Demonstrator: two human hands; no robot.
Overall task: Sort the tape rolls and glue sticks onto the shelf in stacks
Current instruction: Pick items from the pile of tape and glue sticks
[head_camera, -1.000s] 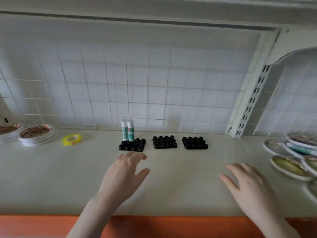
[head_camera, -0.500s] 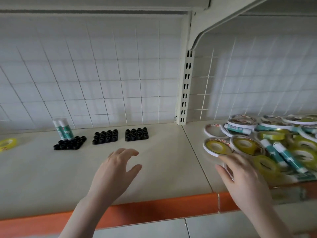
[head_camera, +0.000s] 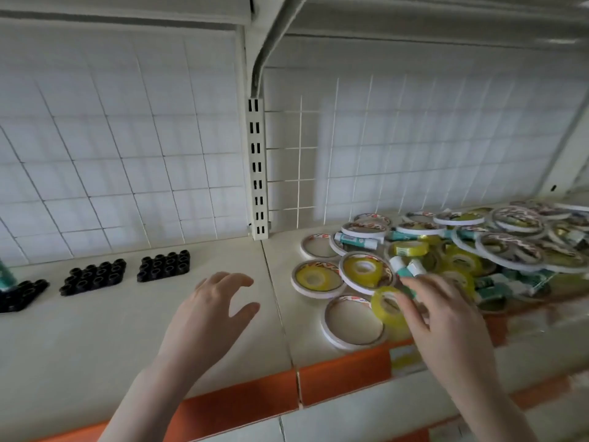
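The right hand [head_camera: 446, 317] reached into the heap of tape rolls [head_camera: 497, 247] and glue sticks [head_camera: 358, 240] piled on the right bay of the shelf [head_camera: 95, 330], its fingertips touching a loose yellow tape roll [head_camera: 387, 306] at the front edge — whether they gripped it could not be told through the blur. The left hand [head_camera: 210, 311] hovered over the left bay, fingers loosely curved and holding nothing. Farther left stood black peg holders [head_camera: 164, 266] in a row — one near the frame's edge with a glue stick [head_camera: 6, 277] upright in it.
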